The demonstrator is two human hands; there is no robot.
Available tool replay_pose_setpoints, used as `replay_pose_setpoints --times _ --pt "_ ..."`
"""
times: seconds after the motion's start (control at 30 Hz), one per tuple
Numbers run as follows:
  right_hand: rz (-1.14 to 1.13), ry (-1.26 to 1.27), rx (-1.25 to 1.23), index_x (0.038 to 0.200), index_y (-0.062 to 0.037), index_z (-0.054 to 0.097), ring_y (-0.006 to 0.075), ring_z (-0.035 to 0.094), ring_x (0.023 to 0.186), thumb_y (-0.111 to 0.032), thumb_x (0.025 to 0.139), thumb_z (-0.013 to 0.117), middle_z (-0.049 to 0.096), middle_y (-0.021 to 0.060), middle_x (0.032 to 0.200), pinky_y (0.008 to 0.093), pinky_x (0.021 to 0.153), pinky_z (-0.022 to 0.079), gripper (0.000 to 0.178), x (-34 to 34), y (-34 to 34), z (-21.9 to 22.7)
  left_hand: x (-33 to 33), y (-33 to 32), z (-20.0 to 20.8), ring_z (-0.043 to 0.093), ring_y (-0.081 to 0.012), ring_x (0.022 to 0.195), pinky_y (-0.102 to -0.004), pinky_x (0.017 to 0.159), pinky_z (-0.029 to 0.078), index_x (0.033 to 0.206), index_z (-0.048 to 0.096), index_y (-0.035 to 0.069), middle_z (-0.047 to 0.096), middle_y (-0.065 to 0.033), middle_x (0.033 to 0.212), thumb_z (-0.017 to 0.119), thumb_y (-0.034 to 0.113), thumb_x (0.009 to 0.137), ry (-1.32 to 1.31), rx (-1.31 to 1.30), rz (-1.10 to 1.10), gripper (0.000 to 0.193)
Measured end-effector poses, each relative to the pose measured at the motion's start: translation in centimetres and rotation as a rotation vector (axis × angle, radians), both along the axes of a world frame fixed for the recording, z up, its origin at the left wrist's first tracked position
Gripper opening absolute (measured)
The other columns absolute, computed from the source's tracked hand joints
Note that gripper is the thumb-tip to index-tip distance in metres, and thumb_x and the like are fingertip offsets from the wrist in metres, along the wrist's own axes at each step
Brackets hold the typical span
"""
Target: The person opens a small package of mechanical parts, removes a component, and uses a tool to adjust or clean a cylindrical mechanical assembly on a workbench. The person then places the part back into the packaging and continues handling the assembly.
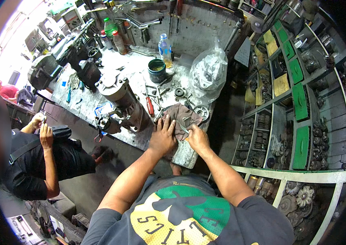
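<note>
A crumpled grey-brown rag (180,115) lies at the near right corner of the metal workbench (187,157). My left hand (164,134) rests on the rag's left side, palm down with the fingers stretched out. At its right edge, my right hand (198,139) is closed on the rag. A pale pointed strip (184,128) shows beside my right thumb; whether it is cloth or a tool I cannot tell. Just behind the rag is a round metal ring part (200,112). To the left of my left hand stands a large starter motor (129,104).
A red-handled screwdriver (150,107), a dark tin (157,71), bottles (165,50) and a plastic bag of metal parts (209,73) are on the bench. A bench vise (46,70) is at the far left. A co-worker (38,159) stands left; parts shelves (279,98) are at right.
</note>
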State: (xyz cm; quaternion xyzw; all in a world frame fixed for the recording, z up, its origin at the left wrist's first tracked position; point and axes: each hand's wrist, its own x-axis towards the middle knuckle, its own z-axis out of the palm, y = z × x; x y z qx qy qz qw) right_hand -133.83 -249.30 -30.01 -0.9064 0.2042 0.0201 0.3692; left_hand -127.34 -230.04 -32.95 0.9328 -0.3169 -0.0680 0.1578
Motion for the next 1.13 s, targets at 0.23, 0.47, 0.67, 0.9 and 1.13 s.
replay_pose_setpoints --times 0.23,0.47,0.67,0.9,1.13 --pt "0.097 0.002 -0.161 0.110 -0.0051 0.070 0.0508 0.072 0.100 -0.017 0.103 0.066 0.076 0.0279 0.104 0.0593 0.083 0.056 0.015 -1.9 -1.4 0.2 -0.2 0.3 -0.2 0.039 -0.0538 0.156 -0.0575 0.117 0.052 0.164 0.051 0.008 0.038 -0.0246 0.175 0.071 0.036 0.096 -0.082 -0.057 -0.021 0.077" --pt "0.201 -0.351 -0.120 0.133 -0.0009 0.070 0.0515 0.074 0.100 -0.003 0.100 0.067 0.076 0.0307 0.106 0.0561 0.087 0.058 0.033 -5.6 -1.8 3.0 -0.2 0.7 -0.4 0.031 -0.0533 0.161 -0.0664 0.111 0.053 0.169 0.044 0.011 0.026 -0.0205 0.181 0.064 0.037 0.102 0.008 -0.040 -0.037 0.075" --pt "0.279 -0.298 -0.199 0.140 -0.0019 0.068 0.0469 0.070 0.118 -0.002 0.096 0.072 0.073 0.0281 0.130 0.0532 0.102 0.056 0.043 -2.7 0.1 1.8 -2.4 4.8 2.1 0.062 -0.0475 0.137 -0.0549 0.101 0.061 0.167 0.046 0.017 0.031 -0.0223 0.178 0.073 0.019 0.093 -0.069 -0.319 -0.146 0.079" --pt "0.438 -0.457 -0.317 0.148 -0.0037 0.060 0.0532 0.047 0.145 -0.002 0.089 0.077 0.045 0.0311 0.162 0.0590 0.123 0.038 0.062 -3.3 1.4 2.3 -15.2 15.8 1.6 0.074 -0.0406 0.115 -0.0478 0.098 0.062 0.161 0.054 0.019 0.064 -0.0168 0.153 0.071 0.011 0.093 0.048 -0.421 0.401 0.070" --pt "0.771 -0.497 -0.103 0.151 -0.0051 0.055 0.0539 0.049 0.144 -0.003 0.086 0.078 0.048 0.0320 0.155 0.0607 0.121 0.041 0.069 -6.1 4.7 2.1 -33.4 29.8 -5.6 0.051 -0.0318 0.155 -0.0418 0.127 0.042 0.160 0.057 0.018 0.055 -0.0182 0.165 0.059 0.003 0.093 0.447 0.035 1.190 0.069"
